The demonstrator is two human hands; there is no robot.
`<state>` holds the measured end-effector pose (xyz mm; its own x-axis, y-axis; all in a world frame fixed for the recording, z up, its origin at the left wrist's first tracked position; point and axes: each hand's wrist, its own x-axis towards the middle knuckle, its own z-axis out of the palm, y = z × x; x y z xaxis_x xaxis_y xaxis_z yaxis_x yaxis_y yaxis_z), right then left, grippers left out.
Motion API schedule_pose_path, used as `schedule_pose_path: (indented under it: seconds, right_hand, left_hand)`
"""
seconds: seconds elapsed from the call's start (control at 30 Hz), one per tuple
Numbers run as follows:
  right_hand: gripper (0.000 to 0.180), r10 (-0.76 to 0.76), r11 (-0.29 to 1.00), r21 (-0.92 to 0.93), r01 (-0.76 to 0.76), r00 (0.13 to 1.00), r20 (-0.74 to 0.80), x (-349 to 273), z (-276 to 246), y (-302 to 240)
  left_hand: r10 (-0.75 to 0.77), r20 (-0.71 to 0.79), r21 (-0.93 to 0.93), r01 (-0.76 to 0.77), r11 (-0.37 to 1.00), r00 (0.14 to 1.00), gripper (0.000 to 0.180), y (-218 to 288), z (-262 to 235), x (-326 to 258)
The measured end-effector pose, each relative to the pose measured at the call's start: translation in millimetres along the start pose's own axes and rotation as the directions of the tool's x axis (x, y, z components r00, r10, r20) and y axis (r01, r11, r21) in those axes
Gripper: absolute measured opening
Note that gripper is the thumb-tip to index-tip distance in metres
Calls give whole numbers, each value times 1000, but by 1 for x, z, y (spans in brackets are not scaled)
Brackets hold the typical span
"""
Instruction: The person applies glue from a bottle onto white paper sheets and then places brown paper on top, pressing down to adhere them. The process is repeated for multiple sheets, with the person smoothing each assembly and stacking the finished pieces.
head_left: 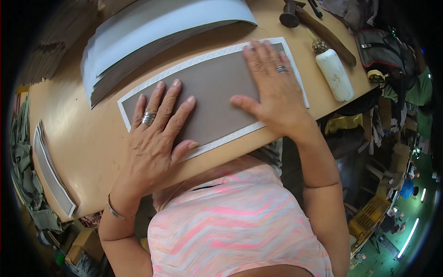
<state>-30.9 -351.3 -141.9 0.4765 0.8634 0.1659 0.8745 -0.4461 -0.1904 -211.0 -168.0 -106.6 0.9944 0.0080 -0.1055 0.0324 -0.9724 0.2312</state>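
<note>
Left hand (159, 127) lies flat, fingers spread, pressing the near-left part of a grey board (210, 94); nothing grasped. Right hand (270, 85) is also flat and open, palm down on the board's far-right end, thumb out. The board sits centred on a larger white sheet (295, 69), white border showing all round, at the worktop's (87, 138) near edge, right in front of the person. Looks like the board is already placed and squared on the sheet and is being pressed down; the white borders lie flat, none folded over yet, so that seems left to do. A big stack (152, 41) of sheets lies just behind. A white bottle (336, 74) and mallet (318, 27) sit to the right. A smaller pile (53, 173) lies on the left.
</note>
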Motion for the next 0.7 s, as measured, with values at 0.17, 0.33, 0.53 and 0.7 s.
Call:
schedule_pose_path:
  seconds: [0.17, 0.33, 0.53, 0.7]
  right_hand:
    - [87, 40, 997, -62, -39, 999, 6, -2, -4, 14]
    - [85, 48, 995, -85, -47, 999, 17, -3, -7, 16]
    - [81, -27, 977, -212, 25, 1000, -11, 2, -8, -16]
    - [78, -25, 996, -88, 25, 1000, 3, -3, -2, 2]
  left_hand:
    - [18, -21, -69, -19, 997, 1000, 57, -3, 2, -5]
    - [69, -67, -71, -74, 995, 995, 56, -2, 6, -3]
    - [80, -127, -113, -95, 989, 989, 58, -7, 9, -7]
    - [-189, -217, -140, 161, 977, 958, 64, -38, 7, -46]
